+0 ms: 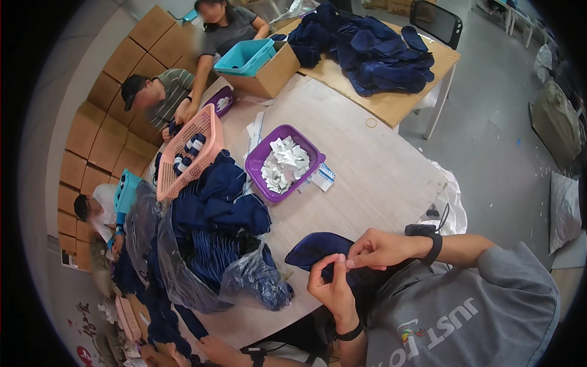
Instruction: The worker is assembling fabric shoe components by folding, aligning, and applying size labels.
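Along the left edge of our worktop (354,165), stacked navy pieces (217,254) lie partly wrapped in a clear plastic bag (251,278) — perhaps so the layers stay together. Farther along that edge, a pink basket (212,145) holds rolled bundles (194,144), dark and white; its raised walls likely stop them rolling off. Toward the worktop's middle, a purple tray (261,153) gathers white scraps (286,160), seemingly to stop them scattering. By the near edge we hold a curved navy piece (309,248), its rounded end toward the middle. Our left hand (332,284) seems to grasp it, thumb and finger raised together. Our right hand (373,249) pinches at the same spot, fingertips close against the left's — probably for fine control; we cannot tell what lies between them.
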The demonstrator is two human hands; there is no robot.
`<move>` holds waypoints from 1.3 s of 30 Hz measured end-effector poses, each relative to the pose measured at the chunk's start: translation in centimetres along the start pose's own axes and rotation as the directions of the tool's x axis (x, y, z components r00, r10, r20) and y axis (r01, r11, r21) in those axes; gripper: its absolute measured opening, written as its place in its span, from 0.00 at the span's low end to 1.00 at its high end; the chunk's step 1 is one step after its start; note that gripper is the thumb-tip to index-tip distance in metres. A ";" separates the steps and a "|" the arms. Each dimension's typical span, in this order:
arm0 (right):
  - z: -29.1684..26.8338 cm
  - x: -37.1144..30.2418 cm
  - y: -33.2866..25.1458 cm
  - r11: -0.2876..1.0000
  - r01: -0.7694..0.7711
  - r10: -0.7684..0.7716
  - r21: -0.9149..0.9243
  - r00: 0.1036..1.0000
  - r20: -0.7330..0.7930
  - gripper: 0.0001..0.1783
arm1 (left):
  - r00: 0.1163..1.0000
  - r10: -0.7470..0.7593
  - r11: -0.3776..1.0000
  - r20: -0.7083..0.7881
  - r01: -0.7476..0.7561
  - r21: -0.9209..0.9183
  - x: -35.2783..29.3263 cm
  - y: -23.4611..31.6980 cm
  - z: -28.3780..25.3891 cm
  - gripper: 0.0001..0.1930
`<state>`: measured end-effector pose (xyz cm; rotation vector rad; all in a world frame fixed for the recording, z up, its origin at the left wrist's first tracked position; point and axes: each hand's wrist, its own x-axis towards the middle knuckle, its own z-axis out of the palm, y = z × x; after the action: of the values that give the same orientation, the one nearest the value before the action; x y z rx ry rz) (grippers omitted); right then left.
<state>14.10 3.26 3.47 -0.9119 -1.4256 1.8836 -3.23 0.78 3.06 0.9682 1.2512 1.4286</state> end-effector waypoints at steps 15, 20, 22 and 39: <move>1.3 0.3 2.3 0.982 0.146 -0.166 -0.121 0.971 -0.170 0.14 | 0.988 0.152 0.976 0.043 -0.156 0.155 0.1 -1.7 -0.4 0.06; 0.4 -2.3 -0.5 0.951 0.018 -0.023 -0.308 1.000 -0.011 0.12 | 0.988 0.156 0.968 -0.010 -0.150 0.203 0.3 -1.2 -0.3 0.05; -0.1 -3.4 -0.7 0.948 0.094 -0.077 -0.305 0.995 0.068 0.11 | 0.991 0.131 0.974 -0.035 -0.122 0.193 0.5 -1.2 -0.3 0.06; -1.4 -2.3 -8.2 0.997 -0.071 0.069 -0.020 0.995 -0.078 0.20 | 0.925 0.251 0.863 0.284 -0.347 0.368 -1.8 -3.8 -0.2 0.08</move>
<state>17.09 4.20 11.53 -1.0467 -1.3878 1.8657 -2.40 -1.04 -0.71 1.6338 1.2930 1.2562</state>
